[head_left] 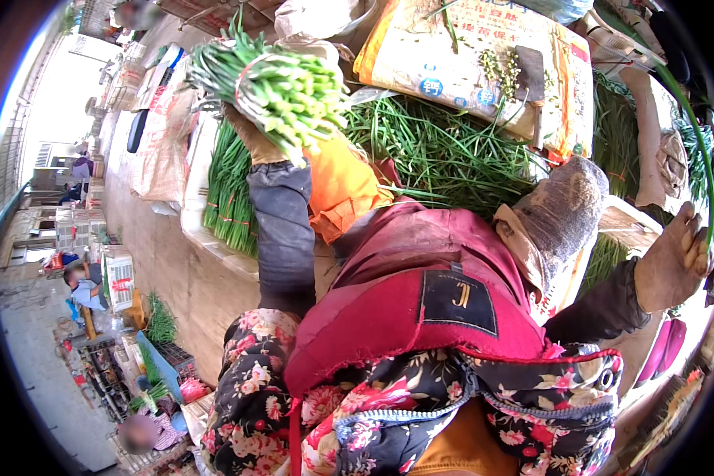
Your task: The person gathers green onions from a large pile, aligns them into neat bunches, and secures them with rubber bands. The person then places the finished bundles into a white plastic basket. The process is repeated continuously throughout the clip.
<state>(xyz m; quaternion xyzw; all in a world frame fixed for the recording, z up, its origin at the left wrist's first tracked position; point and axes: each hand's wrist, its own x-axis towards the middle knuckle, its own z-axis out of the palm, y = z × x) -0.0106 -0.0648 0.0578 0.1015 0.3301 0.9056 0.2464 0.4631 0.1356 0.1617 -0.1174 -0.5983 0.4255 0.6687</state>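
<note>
My left hand [251, 135] is raised at the upper left, gripping a thick bundle of green stalks, apparently garlic chives [291, 89], held by a band. The pale cut ends face right. At the far right, the fingers of my right hand [669, 262] close on a long green leaf [699, 131] that arches up and away. Loose green leaves [446, 149] lie in a heap between my knees. Beyond them, a printed woven sack [452, 53] carries a cleaver [531, 74] with a wooden handle and some small plant scraps.
A pale crate [193, 220] with banded green bundles [229, 196] stands left of my left forearm. More greens [614, 137] lie at the right. An orange cloth [342, 178] lies by my left arm. Other people [92, 291] sit at the far left among crates.
</note>
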